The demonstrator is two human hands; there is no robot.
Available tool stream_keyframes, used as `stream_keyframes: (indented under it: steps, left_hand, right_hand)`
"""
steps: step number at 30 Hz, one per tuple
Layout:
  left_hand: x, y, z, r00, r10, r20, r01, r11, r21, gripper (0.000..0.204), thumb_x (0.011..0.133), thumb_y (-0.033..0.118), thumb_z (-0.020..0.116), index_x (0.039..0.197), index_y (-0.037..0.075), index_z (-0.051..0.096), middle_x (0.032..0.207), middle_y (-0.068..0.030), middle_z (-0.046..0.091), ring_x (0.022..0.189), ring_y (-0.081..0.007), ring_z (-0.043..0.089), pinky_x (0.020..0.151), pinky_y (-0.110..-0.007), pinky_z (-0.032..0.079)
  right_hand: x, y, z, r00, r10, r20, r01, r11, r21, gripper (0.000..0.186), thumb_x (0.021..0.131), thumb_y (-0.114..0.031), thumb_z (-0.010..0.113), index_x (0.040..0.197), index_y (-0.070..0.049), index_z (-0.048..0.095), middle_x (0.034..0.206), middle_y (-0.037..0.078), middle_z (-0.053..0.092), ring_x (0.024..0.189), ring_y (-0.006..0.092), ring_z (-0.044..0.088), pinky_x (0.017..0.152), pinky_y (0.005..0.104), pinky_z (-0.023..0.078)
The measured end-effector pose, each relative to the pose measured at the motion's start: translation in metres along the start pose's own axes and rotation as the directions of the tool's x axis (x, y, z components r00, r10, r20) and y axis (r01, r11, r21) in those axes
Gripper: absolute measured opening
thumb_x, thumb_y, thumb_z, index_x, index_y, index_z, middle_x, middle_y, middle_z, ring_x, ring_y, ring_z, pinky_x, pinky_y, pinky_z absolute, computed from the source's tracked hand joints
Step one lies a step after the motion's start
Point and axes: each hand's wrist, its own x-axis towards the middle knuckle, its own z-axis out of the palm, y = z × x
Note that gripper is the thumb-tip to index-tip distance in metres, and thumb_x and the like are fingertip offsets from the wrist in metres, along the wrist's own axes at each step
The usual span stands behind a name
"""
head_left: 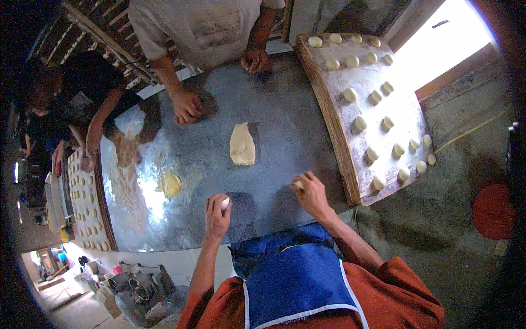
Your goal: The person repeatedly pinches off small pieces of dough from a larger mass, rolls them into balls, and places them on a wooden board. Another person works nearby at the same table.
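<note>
My left hand (217,215) is closed around a small white dough ball (225,203) at the near edge of the dark table (279,137). To the right, my right hand (312,195) curls over another dough ball (298,185), only partly visible between the fingers. Beyond and between both hands lies a flat, uneven oblong piece of dough (241,146). A pale yellow, greasy-looking lump (170,183) rests on the table left of my left hand.
A wooden board (329,120) with several rows of dough balls stands along the right side. Flour (129,164) is strewn at the left, beside another board of dough balls (85,203). Opposite, a co-worker's hands (188,108) are at the table; another person reaches in from the left.
</note>
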Motion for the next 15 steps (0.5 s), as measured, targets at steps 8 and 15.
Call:
stream_keyframes:
  steps: [8,15]
  left_hand:
    - [0.104,0.012,0.041,0.967,0.078,0.243,-0.103,0.991,0.088,0.062,0.082,-0.004,0.059,0.142,0.010,0.055,0.107,-0.0234,0.061,0.102,-0.0428,0.058,0.094,-0.050,0.047]
    - [0.100,0.045,0.014,0.969,0.002,0.247,-0.020,0.997,0.072,0.064,0.088,0.003,0.063,0.149,0.013,0.047,0.117,-0.0240,0.061,0.108,-0.0423,0.057,0.098,-0.049,0.045]
  right_hand:
    - [0.108,-0.078,0.079,0.988,-0.136,0.075,0.151,0.959,-0.242,0.019,0.085,-0.006,0.056,0.099,0.002,0.065,0.102,0.024,0.064,0.099,0.0407,0.061,0.084,0.0484,0.050]
    - [-0.001,-0.064,-0.007,0.677,-0.548,0.492,0.120,0.742,0.660,0.028,0.085,-0.014,0.073,0.111,-0.004,0.071,0.089,0.016,0.072,0.082,0.0354,0.069,0.074,0.0434,0.055]
